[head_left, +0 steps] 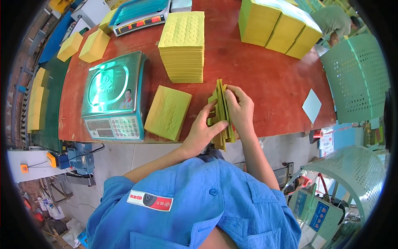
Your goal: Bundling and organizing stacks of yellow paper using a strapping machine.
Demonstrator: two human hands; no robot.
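Note:
Between my hands, at the table's front edge, a thin bundle of yellow paper sheets point(222, 137) stands on edge, its layers uneven and slightly fanned. My left hand point(204, 130) grips it from the left, thumb lying across the edges. On the other side my right hand point(241, 108) is closed on it, fingers at the upper end. Left of my hands lies a low yellow paper stack point(168, 112) with a stamped pattern on top. Behind it rises a tall stack of yellow sheets point(182, 50), embossed with rows of round coin shapes.
A digital scale point(110, 89) stands left on the red table point(265, 83), with a second scale point(143, 14) at the back. Yellow blocks point(94, 45) sit far left, large yellow stacks point(277, 29) far right. A perforated green panel point(352, 79) borders the right side, near a white slip point(311, 106).

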